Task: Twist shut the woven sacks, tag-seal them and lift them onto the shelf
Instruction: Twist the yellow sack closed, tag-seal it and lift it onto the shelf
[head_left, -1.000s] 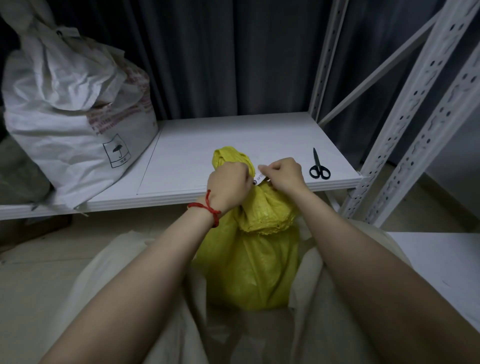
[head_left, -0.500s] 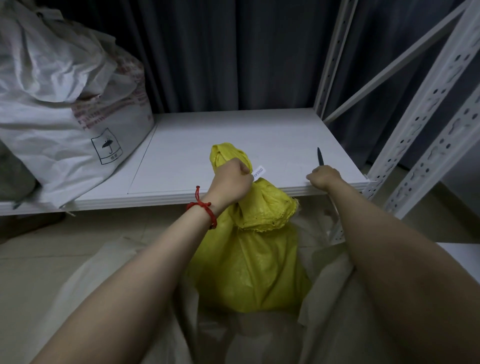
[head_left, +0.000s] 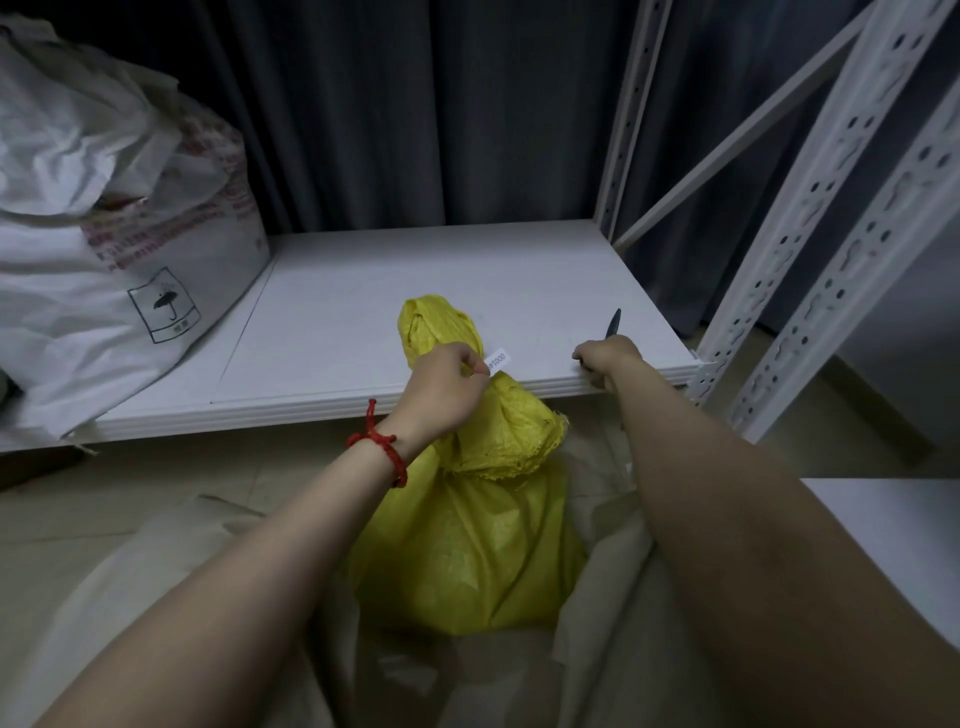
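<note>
You're in a storeroom: white slotted-steel shelving rack (head_left: 810, 228) at 1 o'clock, bulky white woven sack (head_left: 104, 249) at 10.

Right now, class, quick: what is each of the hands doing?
Left hand: closed on the twisted neck of the yellow sack.
Right hand: closed over the scissors on the shelf.

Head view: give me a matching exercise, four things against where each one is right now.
1. yellow sack
2. white sack
3. scissors
4. tag

a. under the right hand, on the shelf
b. at the twisted neck gripped by the left hand
c. on the floor before the shelf
d. on the shelf, far left

Pairs: 1-c, 2-d, 3-a, 4-b
</note>
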